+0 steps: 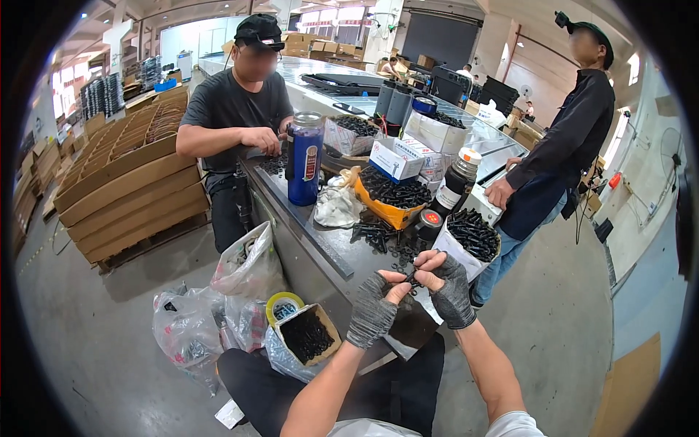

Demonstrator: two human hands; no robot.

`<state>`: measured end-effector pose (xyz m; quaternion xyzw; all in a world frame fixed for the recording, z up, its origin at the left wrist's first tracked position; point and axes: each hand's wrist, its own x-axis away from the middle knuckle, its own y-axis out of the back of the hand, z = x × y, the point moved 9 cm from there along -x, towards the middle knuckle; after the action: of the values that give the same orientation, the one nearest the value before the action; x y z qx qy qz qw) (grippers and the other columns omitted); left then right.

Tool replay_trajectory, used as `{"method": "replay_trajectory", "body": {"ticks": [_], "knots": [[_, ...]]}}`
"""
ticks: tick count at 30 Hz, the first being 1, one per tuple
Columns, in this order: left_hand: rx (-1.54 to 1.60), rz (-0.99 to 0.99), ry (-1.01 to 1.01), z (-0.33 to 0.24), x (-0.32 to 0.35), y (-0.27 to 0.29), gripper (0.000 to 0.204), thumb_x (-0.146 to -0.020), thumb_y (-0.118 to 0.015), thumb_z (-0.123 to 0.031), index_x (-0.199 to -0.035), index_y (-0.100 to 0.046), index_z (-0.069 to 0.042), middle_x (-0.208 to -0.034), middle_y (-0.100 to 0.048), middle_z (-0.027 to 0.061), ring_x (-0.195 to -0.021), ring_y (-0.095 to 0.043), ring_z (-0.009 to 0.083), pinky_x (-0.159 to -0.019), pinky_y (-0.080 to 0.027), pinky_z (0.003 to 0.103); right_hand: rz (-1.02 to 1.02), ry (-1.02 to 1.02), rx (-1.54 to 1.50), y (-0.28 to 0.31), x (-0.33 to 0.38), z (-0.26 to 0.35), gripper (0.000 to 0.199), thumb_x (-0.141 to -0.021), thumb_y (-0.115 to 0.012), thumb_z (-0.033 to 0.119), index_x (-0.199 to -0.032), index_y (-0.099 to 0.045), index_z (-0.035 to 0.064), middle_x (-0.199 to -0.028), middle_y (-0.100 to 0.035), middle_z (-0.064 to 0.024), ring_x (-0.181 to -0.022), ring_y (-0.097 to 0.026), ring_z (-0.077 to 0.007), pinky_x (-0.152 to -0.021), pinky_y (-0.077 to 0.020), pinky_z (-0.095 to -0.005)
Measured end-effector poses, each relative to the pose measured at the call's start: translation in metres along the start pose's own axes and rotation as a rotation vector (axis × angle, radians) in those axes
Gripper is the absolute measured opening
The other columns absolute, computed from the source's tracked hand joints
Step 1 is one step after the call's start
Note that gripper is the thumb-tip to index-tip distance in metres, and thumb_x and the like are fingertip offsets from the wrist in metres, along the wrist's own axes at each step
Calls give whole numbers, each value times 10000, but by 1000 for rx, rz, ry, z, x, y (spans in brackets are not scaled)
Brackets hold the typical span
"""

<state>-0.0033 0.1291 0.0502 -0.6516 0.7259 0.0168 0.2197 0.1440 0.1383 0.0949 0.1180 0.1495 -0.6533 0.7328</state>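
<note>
My left hand [376,306], in a grey fingerless glove, pinches one end of a small black cylindrical part [410,277]. Its other end is between the thumb and fingers of my right hand [450,290], gloved the same way. Both hands meet over the near end of the metal table [335,255]. Just beyond them lie small black rings [405,255] and loose black parts [373,234]. A white container [496,255] full of similar black parts stands beyond my right hand. The fingers hide much of the held part.
An orange bag [397,216] of black parts, a blue jar [305,171], a white rag [338,205] and a dark bottle [456,180] crowd the table. Beside my lap sits a box [331,336] of black pieces. One person works across at left; another stands at right.
</note>
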Motion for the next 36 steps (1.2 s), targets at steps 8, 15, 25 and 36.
{"method": "replay_trajectory", "body": {"ticks": [8, 15, 25, 36], "knots": [[68, -29, -19, 6, 0, 1, 135, -924, -694, -85, -1025, -644, -11, -894, -667, 43, -822, -624, 106, -741, -517, 262, -111, 144, 88, -5, 10, 9, 166, -817, -730, -24, -874, -590, 44, -1048, -614, -81, -945, -578, -161, -833, -476, -290], [77, -58, -5, 5, -2, 5, 136, -920, -699, -85, -1026, -652, -14, -897, -669, 44, -819, -623, 105, -733, -516, 263, -94, 285, 257, -11, 11, 20, 143, -835, -711, -32, -938, -638, 36, -1036, -623, -75, -969, -592, -176, -870, -479, -308], [-12, -164, -87, 1, -1, 18, 112, -891, -701, -41, -991, -661, -8, -878, -669, 45, -788, -611, 113, -730, -511, 263, -151, 92, 188, -14, 6, 15, 149, -948, -638, 90, -1077, -674, 24, -1008, -658, -32, -932, -611, -121, -834, -499, -275], [106, -153, -81, 25, -4, 12, 114, -922, -673, -43, -1013, -615, -8, -921, -650, 68, -831, -640, 156, -732, -556, 288, 102, 154, 475, -15, -4, 25, 251, -933, -680, 185, -1130, -671, 30, -1009, -687, -64, -975, -635, -149, -876, -493, -300]]}}
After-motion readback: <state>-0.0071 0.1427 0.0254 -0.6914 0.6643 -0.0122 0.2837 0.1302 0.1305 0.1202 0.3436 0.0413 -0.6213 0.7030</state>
